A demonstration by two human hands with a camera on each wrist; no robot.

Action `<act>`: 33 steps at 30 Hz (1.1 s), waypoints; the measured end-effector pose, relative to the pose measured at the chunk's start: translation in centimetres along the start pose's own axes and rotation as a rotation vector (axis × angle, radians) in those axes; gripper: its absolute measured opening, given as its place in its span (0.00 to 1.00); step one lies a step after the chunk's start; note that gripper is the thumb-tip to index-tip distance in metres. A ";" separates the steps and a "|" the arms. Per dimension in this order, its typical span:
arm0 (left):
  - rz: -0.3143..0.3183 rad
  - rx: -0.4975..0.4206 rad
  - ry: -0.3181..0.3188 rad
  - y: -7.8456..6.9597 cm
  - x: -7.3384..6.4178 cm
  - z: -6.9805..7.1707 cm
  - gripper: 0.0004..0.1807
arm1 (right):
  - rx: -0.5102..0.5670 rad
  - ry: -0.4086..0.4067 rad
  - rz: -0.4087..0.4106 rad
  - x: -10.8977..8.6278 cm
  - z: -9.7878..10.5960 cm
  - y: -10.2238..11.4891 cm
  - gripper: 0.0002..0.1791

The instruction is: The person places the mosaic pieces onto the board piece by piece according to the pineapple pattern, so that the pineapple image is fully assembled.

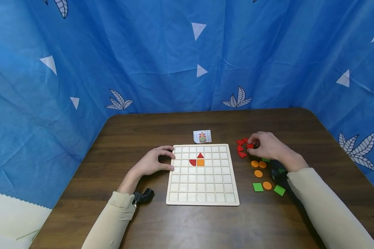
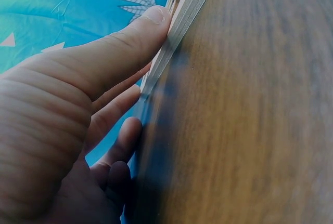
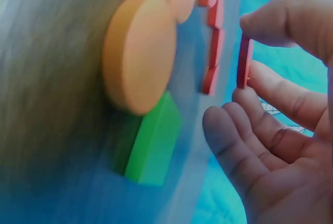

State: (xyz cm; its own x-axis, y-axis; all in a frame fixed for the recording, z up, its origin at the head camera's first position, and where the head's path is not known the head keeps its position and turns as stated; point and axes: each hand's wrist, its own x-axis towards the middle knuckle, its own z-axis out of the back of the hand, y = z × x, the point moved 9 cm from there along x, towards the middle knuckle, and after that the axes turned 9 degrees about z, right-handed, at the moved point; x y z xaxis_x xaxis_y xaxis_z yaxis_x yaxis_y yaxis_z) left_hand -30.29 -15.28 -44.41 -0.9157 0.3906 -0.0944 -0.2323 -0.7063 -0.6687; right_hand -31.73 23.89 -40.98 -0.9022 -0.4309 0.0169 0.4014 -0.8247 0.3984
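Note:
A pale wooden grid board [image 1: 201,187] lies flat on the table. On it sit a red triangle [image 1: 200,156], a red quarter-round tile [image 1: 193,162] and an orange square [image 1: 200,162]. My left hand [image 1: 151,162] rests at the board's left edge, and the left wrist view shows its thumb [image 2: 138,39] against that edge. To the right of the board, my right hand [image 1: 269,147] pinches a red tile [image 3: 243,60] between thumb and fingers, raised off the table. Several red tiles [image 1: 242,154] lie just left of that hand.
Behind the board lies a small printed card [image 1: 202,136] with a coloured grid picture. Orange discs [image 1: 258,173] and green tiles [image 1: 279,190] are scattered below the right hand. A blue patterned curtain [image 1: 162,58] hangs behind the brown table [image 1: 143,224].

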 end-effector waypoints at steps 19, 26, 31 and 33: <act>-0.009 0.007 -0.003 -0.1 -0.1 0.0 0.19 | 0.186 -0.199 0.083 0.3 -0.1 8.2 0.14; -0.012 0.009 -0.003 -0.1 -0.1 0.0 0.19 | 0.199 -0.193 0.048 1.0 -1.5 10.8 0.18; -0.012 0.011 -0.002 -0.2 -0.1 0.1 0.20 | 0.200 -0.176 0.027 1.6 -2.8 12.2 0.19; -0.010 0.009 0.000 -0.2 -0.1 0.1 0.20 | 0.193 -0.165 0.023 1.8 -3.3 12.7 0.18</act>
State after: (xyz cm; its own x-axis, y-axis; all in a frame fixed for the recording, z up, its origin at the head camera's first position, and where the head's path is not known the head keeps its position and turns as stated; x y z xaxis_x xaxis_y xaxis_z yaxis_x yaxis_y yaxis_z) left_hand -30.22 -15.26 -44.20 -0.9133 0.3978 -0.0876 -0.2447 -0.7079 -0.6626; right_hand -27.74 11.46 -38.93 -0.9130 -0.3701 0.1716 0.3990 -0.7230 0.5640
